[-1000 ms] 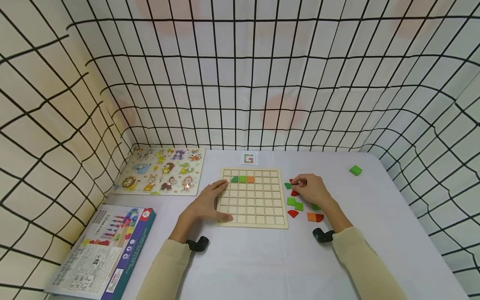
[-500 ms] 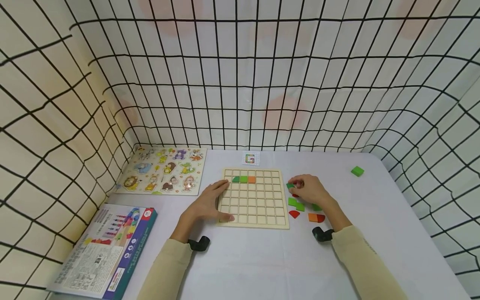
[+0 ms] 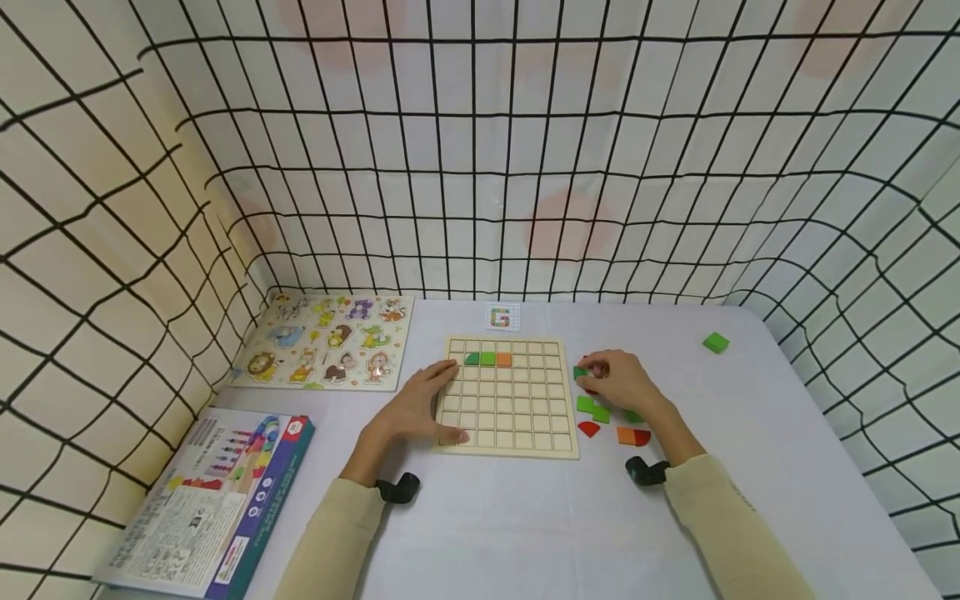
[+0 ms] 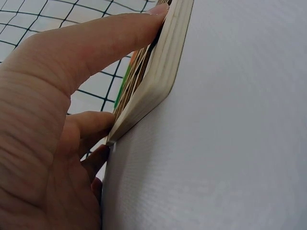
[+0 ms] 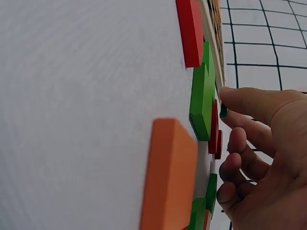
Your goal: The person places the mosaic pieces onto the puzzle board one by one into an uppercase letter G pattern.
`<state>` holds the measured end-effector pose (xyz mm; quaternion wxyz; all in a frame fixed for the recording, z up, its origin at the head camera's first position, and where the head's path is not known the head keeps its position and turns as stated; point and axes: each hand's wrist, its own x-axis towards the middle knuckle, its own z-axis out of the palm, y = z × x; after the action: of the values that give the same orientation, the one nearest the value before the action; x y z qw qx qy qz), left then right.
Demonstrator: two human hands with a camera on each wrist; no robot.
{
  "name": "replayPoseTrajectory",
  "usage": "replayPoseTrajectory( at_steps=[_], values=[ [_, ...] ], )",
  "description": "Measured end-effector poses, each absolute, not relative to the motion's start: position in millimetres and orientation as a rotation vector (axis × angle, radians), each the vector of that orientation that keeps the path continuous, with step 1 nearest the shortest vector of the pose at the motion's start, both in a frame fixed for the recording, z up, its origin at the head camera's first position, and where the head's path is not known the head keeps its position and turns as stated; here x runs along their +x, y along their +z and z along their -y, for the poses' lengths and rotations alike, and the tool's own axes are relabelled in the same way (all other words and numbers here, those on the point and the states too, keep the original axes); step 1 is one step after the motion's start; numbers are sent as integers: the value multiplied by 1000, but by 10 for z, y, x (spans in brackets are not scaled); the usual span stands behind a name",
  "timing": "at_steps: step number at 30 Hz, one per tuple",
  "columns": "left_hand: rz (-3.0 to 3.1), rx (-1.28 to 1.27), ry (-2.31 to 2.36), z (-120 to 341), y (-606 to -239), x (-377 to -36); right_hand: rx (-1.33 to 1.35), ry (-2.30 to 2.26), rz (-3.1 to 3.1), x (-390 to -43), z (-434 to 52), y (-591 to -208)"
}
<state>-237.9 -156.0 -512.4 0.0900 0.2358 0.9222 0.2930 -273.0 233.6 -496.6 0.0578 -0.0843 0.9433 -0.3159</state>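
Observation:
A wooden grid board point(image 3: 517, 408) lies on the table; one row bears a dark green rounded piece point(image 3: 472, 358), a light green square point(image 3: 487, 358) and an orange square point(image 3: 504, 359). My left hand point(image 3: 408, 410) spans the board's left edge, thumb on the near corner and fingers spread at the side. Right of the board, my right hand point(image 3: 621, 379) pinches a small dark green quarter-round piece point(image 5: 223, 111) between thumb and index finger. Below that hand lie green squares point(image 3: 592, 408), a red quarter-round point(image 3: 588, 428) and an orange square point(image 3: 626, 436) beside a red piece point(image 3: 642, 437).
A pattern card point(image 3: 502, 317) lies behind the board. At the left are an animal puzzle board point(image 3: 322, 342) and a printed box point(image 3: 202, 500). One green block point(image 3: 716, 342) sits at the far right. Black netting point(image 3: 510, 175) rises around the table.
My right thumb and index finger have closed on the dark green piece and shifted it slightly. My left hand stays at the board.

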Motion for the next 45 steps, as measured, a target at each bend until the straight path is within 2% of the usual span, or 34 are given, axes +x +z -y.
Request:
replayPoseTrajectory(
  at_steps=[17, 27, 45],
  values=[
    [-2749, 731, 848, 1557, -5121, -2379, -250, -1100, -2878, -2740, -2065, -4858],
    [-2753, 713, 843, 1552, -5114, -2366, -364, -1145, -2855, -2850, -1813, -4875],
    [-2745, 689, 818, 1564, -5108, -2374, -379, -1228, -2756, -2996, -1484, -4985]
  ],
)
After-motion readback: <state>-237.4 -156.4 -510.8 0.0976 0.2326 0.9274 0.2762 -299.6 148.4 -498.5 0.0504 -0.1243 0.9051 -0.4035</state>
